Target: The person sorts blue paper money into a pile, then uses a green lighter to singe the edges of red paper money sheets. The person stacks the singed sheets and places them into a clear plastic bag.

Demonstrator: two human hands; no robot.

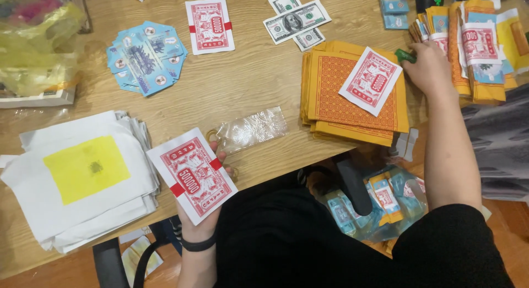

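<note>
My left hand [212,208] holds a white paper bundle printed in red [192,175] near the table's front edge; a black band sits on that wrist. My right hand [427,68] reaches to the far right and grips a small green object [405,56], next to a row of yellow-wrapped packs [474,45]. Just left of that hand lies a stack of orange patterned sheets [341,101] with another red-printed paper [370,80] on top. A clear plastic sleeve [252,129] lies on the table above my left hand.
A pile of white sheets with a yellow square [82,172] sits at the left. Blue notes fanned out [146,56], a red-printed bundle [209,25] and grey-green banknotes [296,21] lie at the back. A yellow bag [36,48] is far left. Packs in plastic [380,202] lie below the table.
</note>
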